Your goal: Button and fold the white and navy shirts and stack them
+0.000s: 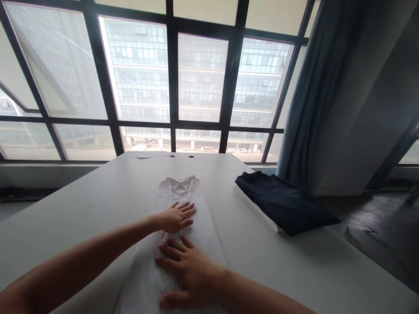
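A white collared shirt (199, 226) lies folded into a long narrow strip on the white table (98, 205), collar toward the window. My left hand (176, 216) rests flat on the shirt's upper middle, fingers spread and pointing right. Nearer to me, my right hand (186, 270) lies flat on the shirt too, its fingers pointing left and away. Neither hand grips the cloth; both press on it palm down.
A folded dark navy garment (284, 203) lies over the table's right edge on top of something white. A sheet of paper (147, 155) sits at the far edge. Large windows (199, 78) stand behind; a grey-blue curtain (314, 100) hangs at the right.
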A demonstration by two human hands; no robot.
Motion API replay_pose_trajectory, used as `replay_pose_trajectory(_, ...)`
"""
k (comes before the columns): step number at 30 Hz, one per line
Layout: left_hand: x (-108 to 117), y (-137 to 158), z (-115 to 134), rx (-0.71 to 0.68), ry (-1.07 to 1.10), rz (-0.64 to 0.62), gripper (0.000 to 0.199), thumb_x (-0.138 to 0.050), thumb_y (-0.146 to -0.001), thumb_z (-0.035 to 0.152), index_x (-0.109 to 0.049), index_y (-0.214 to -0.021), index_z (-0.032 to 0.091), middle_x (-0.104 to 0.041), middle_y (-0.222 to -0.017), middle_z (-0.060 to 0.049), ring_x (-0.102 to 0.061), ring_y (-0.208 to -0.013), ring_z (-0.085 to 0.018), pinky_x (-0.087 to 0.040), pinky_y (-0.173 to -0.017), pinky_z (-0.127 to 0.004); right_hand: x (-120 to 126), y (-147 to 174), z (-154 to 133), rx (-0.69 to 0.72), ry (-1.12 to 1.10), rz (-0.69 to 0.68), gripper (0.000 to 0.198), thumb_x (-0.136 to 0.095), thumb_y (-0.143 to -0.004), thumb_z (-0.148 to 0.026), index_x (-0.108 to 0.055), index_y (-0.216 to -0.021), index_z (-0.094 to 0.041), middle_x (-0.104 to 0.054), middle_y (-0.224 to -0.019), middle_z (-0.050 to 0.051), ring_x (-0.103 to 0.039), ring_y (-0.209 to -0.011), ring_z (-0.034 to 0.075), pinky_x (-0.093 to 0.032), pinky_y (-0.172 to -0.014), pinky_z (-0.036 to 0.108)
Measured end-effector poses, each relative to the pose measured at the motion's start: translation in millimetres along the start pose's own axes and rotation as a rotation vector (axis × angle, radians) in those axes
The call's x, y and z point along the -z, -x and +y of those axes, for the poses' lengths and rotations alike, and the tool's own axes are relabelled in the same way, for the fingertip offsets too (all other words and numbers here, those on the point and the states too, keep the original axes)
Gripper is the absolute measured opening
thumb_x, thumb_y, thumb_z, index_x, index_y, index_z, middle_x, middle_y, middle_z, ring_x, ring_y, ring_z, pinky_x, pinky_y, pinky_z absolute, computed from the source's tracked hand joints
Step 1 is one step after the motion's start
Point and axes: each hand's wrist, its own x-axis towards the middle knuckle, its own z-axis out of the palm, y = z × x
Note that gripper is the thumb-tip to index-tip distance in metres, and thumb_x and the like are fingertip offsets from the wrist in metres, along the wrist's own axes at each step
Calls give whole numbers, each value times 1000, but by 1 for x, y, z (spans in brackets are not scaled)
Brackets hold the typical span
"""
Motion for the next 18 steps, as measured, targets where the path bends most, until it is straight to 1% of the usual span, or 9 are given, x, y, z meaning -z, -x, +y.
replay_pose_trajectory(2, 0, 12, 4, 49, 20, 30, 60, -22, -102, 55, -27, -155, 26, -20, -161, -9, -12, -150, -32, -12, -117, -61, -3, -2, 1, 9, 15, 15, 76, -53, -89, -64, -38, -149, -20, -39, -154, 14, -31, -143, 30, -12, -120, 49)
replay_pose_trajectory(5, 1, 9, 1, 57, 66, 56, 57, -21, -103, 52, -27, -155, 29, -21, -161, -7, -11, -150, -31, -8, -117, -61, -3, -3, 2, -2, 0, 25, 75, -50, -90, -65, -39, -149, -20, -41, -153, 14, -31, -143, 31, -14, -119, 50)
replay_pose_trajectory(8, 5, -9, -18, 59, 87, 62, 54, -21, -104, 49, -29, -154, 29, -22, -161, -4, -11, -150, -30, -6, -118, -59, 2, -2, 3, -21, -19, 14, 77, -46, -91, -66, -35, -151, -19, -36, -156, 14, -27, -146, 30, -14, -120, 49)
replay_pose_trajectory(11, 12, -31, -47, 67, 88, 66, 53, -23, -104, 47, -32, -153, 29, -24, -161, -3, -12, -150, -28, -6, -120, -54, 6, 0, 5, -33, -2, 8, 77, -47, -92, -64, -32, -152, -19, -31, -158, 15, -23, -147, 29, -13, -121, 49)
replay_pose_trajectory(14, 19, -52, -73, 76, 85, 63, 53, -23, -103, 45, -35, -152, 28, -26, -160, -2, -13, -150, -25, -5, -121, -49, 5, 1, 4, -20, 2, 0, 77, -48, -91, -63, -32, -152, -19, -30, -158, 15, -23, -147, 29, -11, -121, 49)
replay_pose_trajectory(16, 22, -62, -81, 81, 71, 59, 52, -23, -103, 44, -36, -151, 30, -27, -160, -1, -14, -150, -24, -6, -121, -48, 3, 1, 0, 17, -9, -13, 73, -47, -93, -61, -32, -152, -20, -32, -157, 14, -24, -147, 28, -10, -121, 49)
replay_pose_trajectory(18, 22, -66, -80, 108, 25, 75, 50, -24, -102, 41, -39, -149, 30, -28, -160, 0, -15, -150, -23, -8, -120, -50, 1, 0, -3, 67, -26, -22, 68, -47, -94, -58, -35, -150, -22, -34, -157, 13, -26, -147, 27, -9, -121, 48)
